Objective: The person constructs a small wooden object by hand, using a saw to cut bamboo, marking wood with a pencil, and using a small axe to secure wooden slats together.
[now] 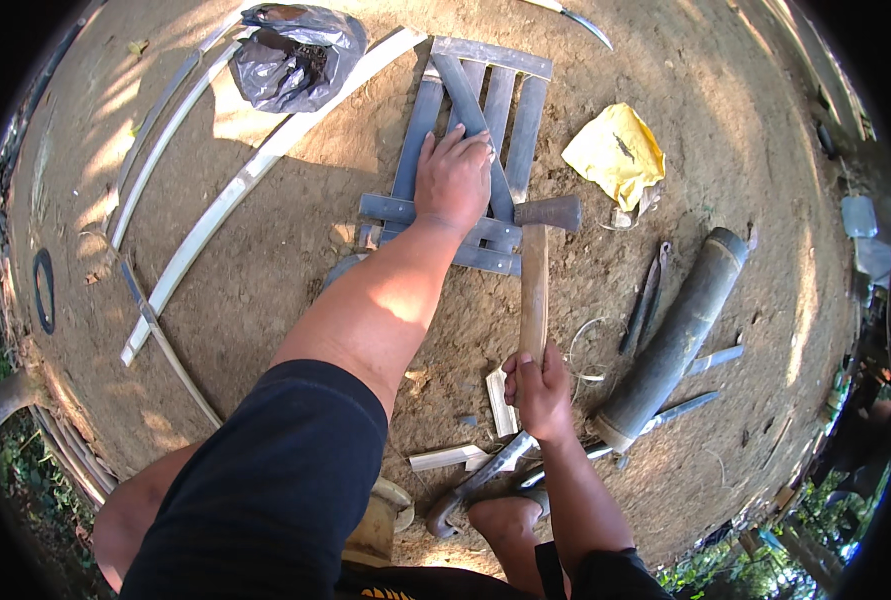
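Packed dirt ground (755, 180) serves as the floor, sun-streaked and ringed by greenery (25, 490) at the lower corners. The dark slatted frame (527, 120) lies flat on it, upper middle. The person's left grip (452, 180) lies over its diagonal slat (461, 92), fingers slightly spread — whether it clasps the slat cannot be told. The right grip (540, 390) is closed around the hammer's handle (534, 290), the head at the frame's lower right edge. Dirt stretches between frame and long pale strip (210, 225) leftward; rightward, pliers (647, 300) and a thick dark tube (675, 335) narrow the space.
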Demonstrator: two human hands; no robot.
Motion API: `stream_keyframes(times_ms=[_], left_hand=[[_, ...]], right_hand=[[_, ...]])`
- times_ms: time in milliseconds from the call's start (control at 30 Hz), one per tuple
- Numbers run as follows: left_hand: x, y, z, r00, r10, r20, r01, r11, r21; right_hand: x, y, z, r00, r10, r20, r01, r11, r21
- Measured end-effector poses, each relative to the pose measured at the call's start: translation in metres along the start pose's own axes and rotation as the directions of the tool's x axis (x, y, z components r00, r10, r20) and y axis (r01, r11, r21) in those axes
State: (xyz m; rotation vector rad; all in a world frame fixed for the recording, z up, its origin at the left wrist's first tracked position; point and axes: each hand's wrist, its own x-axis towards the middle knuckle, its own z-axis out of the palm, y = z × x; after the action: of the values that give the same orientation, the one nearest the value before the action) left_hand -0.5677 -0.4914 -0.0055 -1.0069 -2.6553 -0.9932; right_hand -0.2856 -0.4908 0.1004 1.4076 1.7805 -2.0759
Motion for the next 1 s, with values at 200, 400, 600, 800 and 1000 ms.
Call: stream_keyframes(times_ms=[200, 400, 600, 800, 1000], left_hand=[[0.003, -0.006, -0.004, 1.000, 0.010, -0.011, -0.010, 1.000, 0.004], [0.001, -0.007, 0.001, 1.000, -0.007, -0.005, 0.007, 1.000, -0.011], [-0.010, -0.010, -0.001, 0.999, -0.027, 0.040, 0.028, 1.000, -0.004], [0.001, -0.005, -0.007, 0.998, -0.044, 0.048, 0.045, 0.999, -0.017], [-0.008, -0.006, -0.002, 0.997, -0.046, 0.062, 0.048, 0.998, -0.031]], right_hand=[[0.024, -0.024, 0.007, 0.959, -0.275, -0.074, 0.223, 0.887, -0.405], [0.056, -0.034, 0.009, 0.838, -0.538, -0.091, 0.410, 0.730, -0.547], [0.068, -0.030, 0.010, 0.919, -0.386, -0.074, 0.220, 0.661, -0.717], [0.061, -0.052, 0.011, 0.787, -0.608, -0.100, 0.479, 0.705, -0.523], [0.064, -0.034, 0.010, 0.874, -0.484, -0.039, 0.309, 0.615, -0.726]])
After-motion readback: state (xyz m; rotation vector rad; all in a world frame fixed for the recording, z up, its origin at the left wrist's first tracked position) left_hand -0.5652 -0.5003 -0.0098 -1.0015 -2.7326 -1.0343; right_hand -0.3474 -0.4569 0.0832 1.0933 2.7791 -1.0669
